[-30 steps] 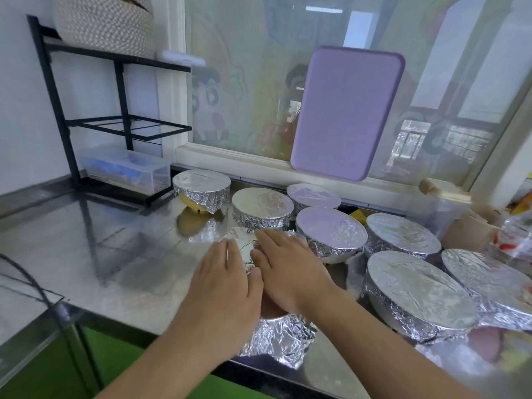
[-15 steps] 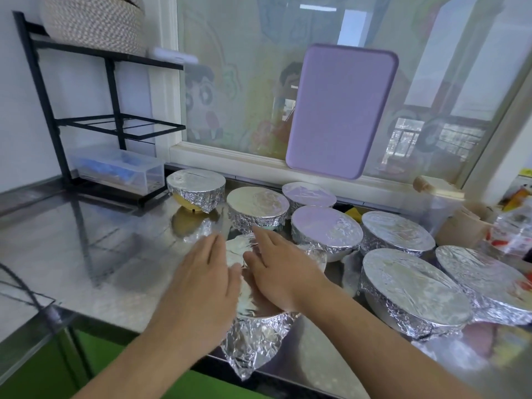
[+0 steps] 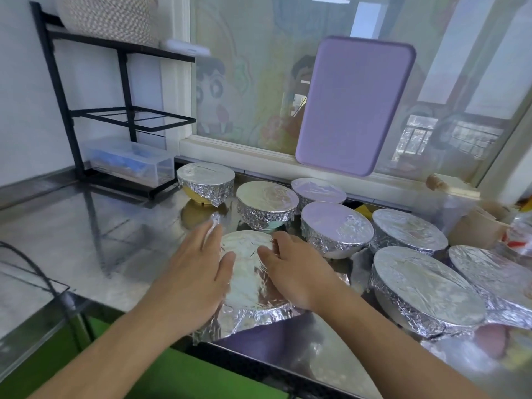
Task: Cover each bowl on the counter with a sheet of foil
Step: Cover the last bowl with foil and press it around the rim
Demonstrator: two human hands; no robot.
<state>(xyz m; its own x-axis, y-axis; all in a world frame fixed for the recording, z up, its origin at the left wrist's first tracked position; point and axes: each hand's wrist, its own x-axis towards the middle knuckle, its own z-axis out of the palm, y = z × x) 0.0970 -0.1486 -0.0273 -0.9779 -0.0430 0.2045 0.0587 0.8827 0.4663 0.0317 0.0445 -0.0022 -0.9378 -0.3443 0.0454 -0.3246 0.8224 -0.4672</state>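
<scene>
Silver crinkled foil (image 3: 247, 272) over nearest bowl, landmark here. Behind foil, slightly left: yellow bowl (image 3: 198, 197) under silver wrap. Directly behind: pale teal bowl (image 3: 273, 225) showing below silver wrap. Far behind, against window: lilac cutting board (image 3: 354, 108), plain. Left of board: cartoon sticker (image 3: 214, 96), black hair, big eyes. Far left of foil: black rack (image 3: 86, 110); beige woven basket (image 3: 109, 17) on top; clear box (image 3: 132, 162) with blue contents below. Grey steel tabletop (image 3: 86, 240); green front (image 3: 172, 378) beneath.
</scene>
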